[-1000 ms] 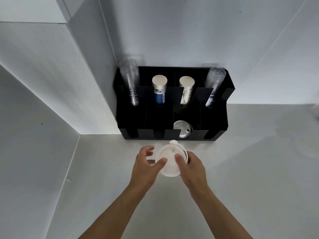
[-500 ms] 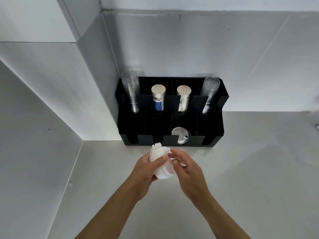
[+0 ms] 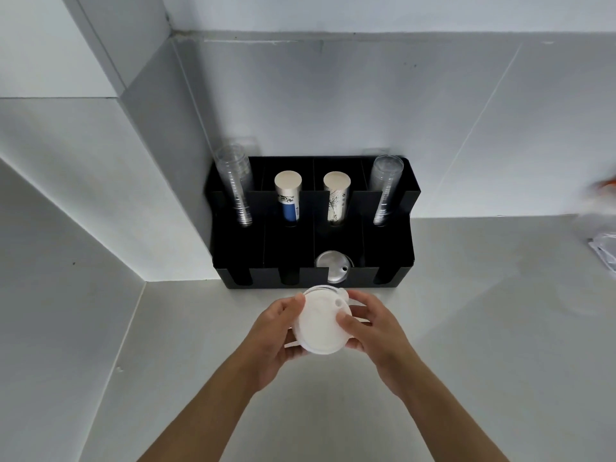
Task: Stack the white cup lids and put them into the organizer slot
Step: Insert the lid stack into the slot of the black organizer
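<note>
A stack of white cup lids (image 3: 320,323) is held above the counter, its flat round face turned toward me. My left hand (image 3: 276,331) grips the stack's left side and my right hand (image 3: 373,328) grips its right side, thumb on the face. Just beyond stands the black organizer (image 3: 383,241) against the wall. Its front row has several slots; the third from the left holds grey lids (image 3: 332,269), the others look dark.
The organizer's back row holds two stacks of clear cups (image 3: 235,188) (image 3: 385,191) and two stacks of paper cups (image 3: 288,198) (image 3: 336,198). A wall corner juts out on the left. Blurred white and orange items (image 3: 600,228) lie at the right edge.
The lid stack has turned from edge-on to face toward me, and my right hand has closed on its right side. The view tilted up slightly.
</note>
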